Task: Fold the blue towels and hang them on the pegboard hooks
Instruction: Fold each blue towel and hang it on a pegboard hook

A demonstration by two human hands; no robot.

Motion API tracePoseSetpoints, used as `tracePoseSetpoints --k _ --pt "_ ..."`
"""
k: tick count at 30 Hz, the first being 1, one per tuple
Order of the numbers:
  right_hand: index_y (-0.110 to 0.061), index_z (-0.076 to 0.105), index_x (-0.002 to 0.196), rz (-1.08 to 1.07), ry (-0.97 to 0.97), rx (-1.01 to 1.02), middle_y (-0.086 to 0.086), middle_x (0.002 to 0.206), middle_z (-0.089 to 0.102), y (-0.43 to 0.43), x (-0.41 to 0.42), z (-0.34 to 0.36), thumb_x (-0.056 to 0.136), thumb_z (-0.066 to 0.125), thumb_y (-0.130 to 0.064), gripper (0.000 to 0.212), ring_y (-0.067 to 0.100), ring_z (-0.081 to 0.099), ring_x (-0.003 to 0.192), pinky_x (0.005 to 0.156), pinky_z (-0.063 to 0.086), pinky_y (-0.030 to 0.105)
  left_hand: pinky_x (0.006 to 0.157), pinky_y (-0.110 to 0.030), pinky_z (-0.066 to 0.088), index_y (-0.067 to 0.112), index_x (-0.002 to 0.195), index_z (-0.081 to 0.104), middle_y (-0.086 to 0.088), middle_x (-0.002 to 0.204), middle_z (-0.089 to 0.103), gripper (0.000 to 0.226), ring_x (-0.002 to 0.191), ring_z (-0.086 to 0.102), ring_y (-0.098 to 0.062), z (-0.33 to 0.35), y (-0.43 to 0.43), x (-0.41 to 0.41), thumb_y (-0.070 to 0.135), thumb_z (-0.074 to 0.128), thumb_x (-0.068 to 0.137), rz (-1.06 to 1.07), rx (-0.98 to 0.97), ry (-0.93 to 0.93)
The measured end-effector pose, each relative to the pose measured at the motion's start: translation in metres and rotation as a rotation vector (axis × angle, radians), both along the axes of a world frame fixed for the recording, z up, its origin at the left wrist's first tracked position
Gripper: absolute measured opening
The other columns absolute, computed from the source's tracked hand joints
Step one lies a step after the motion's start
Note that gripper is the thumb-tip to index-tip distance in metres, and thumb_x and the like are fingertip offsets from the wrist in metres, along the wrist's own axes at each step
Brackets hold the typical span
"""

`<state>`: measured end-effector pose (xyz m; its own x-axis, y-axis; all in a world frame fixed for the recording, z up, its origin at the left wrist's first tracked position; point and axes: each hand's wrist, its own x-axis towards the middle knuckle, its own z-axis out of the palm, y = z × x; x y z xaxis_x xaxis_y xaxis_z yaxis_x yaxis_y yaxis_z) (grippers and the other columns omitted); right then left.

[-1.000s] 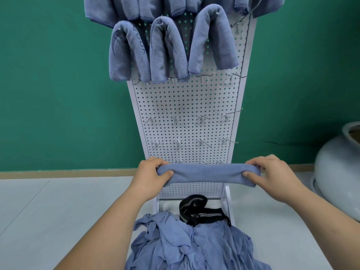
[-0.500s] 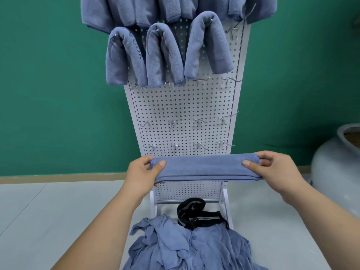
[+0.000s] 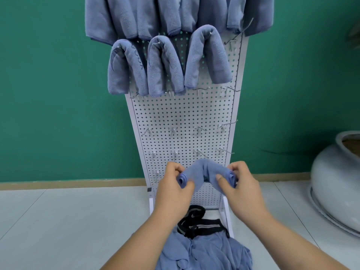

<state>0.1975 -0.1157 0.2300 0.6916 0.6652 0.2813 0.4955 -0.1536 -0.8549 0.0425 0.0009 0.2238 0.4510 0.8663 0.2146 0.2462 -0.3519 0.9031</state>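
Far left of frame: flat green wall [image 3: 48,94], with a tan wooden skirting strip [image 3: 68,183] along its foot and pale grey tiled floor [image 3: 68,221] below.

Upper centre-left: a top row of blue fleece towels [image 3: 155,14] hangs across the head of the white perforated metal pegboard stand [image 3: 183,114], cut off by the frame's upper edge. Just under them are three folded blue towels, each looped over a hook as an upside-down U. They are the left hung towel [image 3: 124,69], the middle hung towel [image 3: 163,65] and the right hung towel [image 3: 208,55], which sits a little higher. The rows further down the board are small bare wire hooks [image 3: 224,128].

Lower centre: left hand [image 3: 173,191], grip clenched round the left end of a rolled blue towel [image 3: 202,170]. The towel is held in the air in front of the board's lower part. It is bent into an arch, middle humped upward, both ends turned down. Right hand [image 3: 243,188], grip pinching the right end, thumb on the near face. The hands are close together, not touching.

Bottom centre, on the floor at the stand's foot: a black webbing strap with a grey stripe [image 3: 198,227]. It lies against the upper edge of a heap of loose blue towels [image 3: 204,254], which runs off the lower edge of the frame.

Far right: a large pale grey glazed ceramic pot [image 3: 335,178] on the floor, partly cut by the frame edge, well apart from the stand.
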Motion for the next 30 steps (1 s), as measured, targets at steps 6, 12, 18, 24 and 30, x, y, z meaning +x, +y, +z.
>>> tracePoseSetpoints --k 6,12,18,24,30 --pt "-0.023 0.061 0.108 0.128 0.31 0.153 -0.005 0.094 0.075 -0.002 -0.018 0.004 0.101 0.066 -0.034 0.014 0.016 0.071 0.092 0.081 0.053 0.031 0.087 -0.023 0.055 0.017 0.121 0.055 0.005 0.124 0.068 0.033 0.111 0.07 -0.011 0.005 -0.015 0.007 -0.001 0.065 0.096 -0.25 -0.273 -0.286" --pt "-0.035 0.064 0.129 0.123 0.425 0.187 -0.014 0.113 0.075 -0.01 -0.019 0.019 0.108 0.054 -0.016 0.03 0.01 0.071 0.111 0.104 0.054 0.042 0.088 -0.022 0.054 0.036 0.136 0.061 0.0 0.124 0.069 0.054 0.113 0.068 -0.011 0.023 -0.029 0.011 0.024 0.065 0.084 -0.249 -0.302 -0.286" --pt "-0.043 0.056 0.137 0.121 0.326 0.258 -0.015 0.14 0.056 -0.016 -0.022 0.048 0.107 0.057 -0.019 0.038 -0.001 0.063 0.117 0.091 0.053 0.021 0.094 -0.024 0.058 0.036 0.146 0.056 0.01 0.143 0.055 0.052 0.121 0.062 0.003 0.055 -0.043 0.033 0.01 0.064 0.102 -0.265 -0.195 -0.263" --pt "-0.042 0.062 0.13 0.051 0.165 0.394 -0.025 0.123 0.071 -0.022 0.002 0.11 0.106 0.058 -0.028 0.028 -0.002 0.066 0.117 0.099 0.053 0.033 0.105 -0.037 0.056 0.041 0.142 0.059 0.022 0.13 0.07 0.05 0.121 0.066 -0.003 0.125 -0.046 0.066 0.015 0.063 0.099 -0.281 0.032 -0.276" --pt "-0.045 0.059 0.116 -0.091 -0.106 0.419 -0.034 0.104 0.069 -0.012 0.037 0.201 0.097 0.071 -0.035 0.025 -0.022 0.059 0.102 0.079 0.043 0.008 0.101 -0.038 0.057 0.036 0.142 0.059 0.019 0.127 0.072 0.048 0.117 0.068 -0.003 0.206 -0.038 0.101 0.017 0.059 0.097 -0.231 0.258 -0.348"
